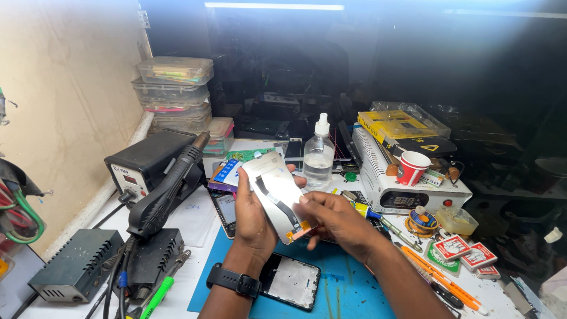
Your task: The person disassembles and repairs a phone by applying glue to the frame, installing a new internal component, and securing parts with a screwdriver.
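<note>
- Silver screen panel [276, 192] is showing a black ribbon strip and an orange tab.
- Blue mat [342, 283] is lying under a black phone frame [290, 281].
- Red paper cup [411, 168] is showing a white rim.
- Orange cutter [443, 277] is glowing beside red-and-white boxes [466, 255].

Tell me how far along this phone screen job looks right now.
Done: the phone frame lies stripped and open on the blue mat. In hand: the left hand holds the screen panel back side up, and the right hand pinches its lower end by the flex cable. Left: panel and frame are still apart, so the screen is not yet fitted.
</note>
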